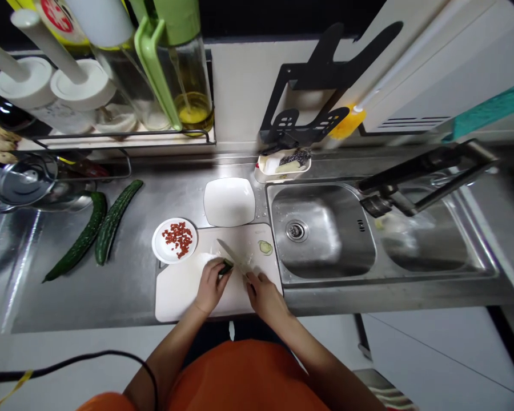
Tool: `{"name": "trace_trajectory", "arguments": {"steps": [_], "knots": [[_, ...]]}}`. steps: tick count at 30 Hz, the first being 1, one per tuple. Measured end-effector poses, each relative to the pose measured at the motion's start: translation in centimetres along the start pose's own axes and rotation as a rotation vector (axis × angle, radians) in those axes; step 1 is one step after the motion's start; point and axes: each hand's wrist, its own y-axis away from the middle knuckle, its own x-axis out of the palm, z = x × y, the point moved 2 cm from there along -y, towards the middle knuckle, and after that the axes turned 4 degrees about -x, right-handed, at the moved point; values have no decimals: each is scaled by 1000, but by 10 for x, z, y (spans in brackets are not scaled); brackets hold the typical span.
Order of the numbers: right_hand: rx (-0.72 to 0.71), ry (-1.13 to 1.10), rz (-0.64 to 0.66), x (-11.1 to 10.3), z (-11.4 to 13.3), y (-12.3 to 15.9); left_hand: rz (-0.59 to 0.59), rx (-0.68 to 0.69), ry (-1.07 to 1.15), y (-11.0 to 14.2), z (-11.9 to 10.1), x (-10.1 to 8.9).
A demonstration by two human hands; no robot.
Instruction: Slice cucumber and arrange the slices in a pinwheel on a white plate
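Note:
My left hand (212, 285) is closed around a short piece of cucumber (226, 266) above the white cutting board (177, 297). In my right hand (265, 297) is a kitchen knife (229, 250); its blade points up and left, close beside the cucumber piece. Thin cucumber slices (265, 247) lie at the board's right edge. A small white plate (157, 246) with chopped reddish bits (179, 238) overlaps the board's upper left corner. Behind the board sits a white square plate (230, 201) with nothing on it. My fingers partly hide the cucumber piece and the knife handle.
Two whole cucumbers (82, 237) lie on the steel counter at left, near a lidded pot (28, 180). A double sink (325, 228) with a black faucet (394, 182) is at right. Behind stand an oil bottle (188, 74), a sponge holder (282, 165) and a black rack (308, 80).

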Motion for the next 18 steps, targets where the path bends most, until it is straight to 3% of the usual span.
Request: {"name": "trace_trajectory", "arguments": {"steps": [4, 10, 18], "knots": [[57, 78, 100, -2, 9, -6, -19, 121, -43, 1, 3, 2], [11, 131, 171, -7, 14, -17, -99, 241, -61, -1, 3, 4], [-4, 249, 199, -21, 12, 13, -92, 266, -111, 1, 3, 3]]}}
